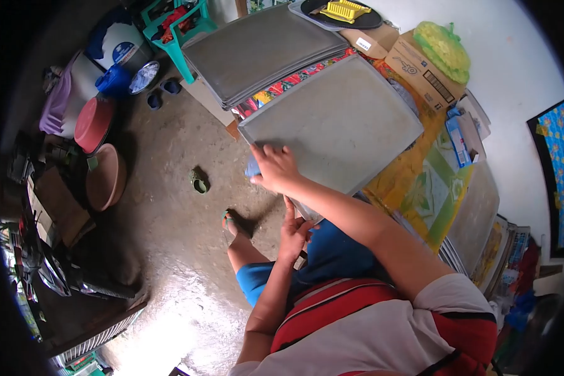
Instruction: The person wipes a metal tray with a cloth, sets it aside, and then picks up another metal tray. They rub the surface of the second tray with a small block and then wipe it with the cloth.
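A large grey metal tray [341, 122] lies at a slant across the table. My right hand [276, 167] reaches over to its left edge, fingers bent around a small light-blue cloth-like piece [252, 167]; most of that piece is hidden under the fingers. Lower down, my left hand [294, 237] is at the tray's near corner. Its index finger is stretched along the rim while the other fingers curl at the edge, partly out of sight. Behind this tray, a stack of similar dark trays [266, 50] rests on a red floral cloth [282, 81].
At the back right are a cardboard box [423, 72] and a yellow-green bag [442, 50]. A yellow patterned cloth [413, 194] covers the right side. Basins [104, 178], a green chair [180, 44] and a green shoe [199, 180] stand on the concrete floor to the left.
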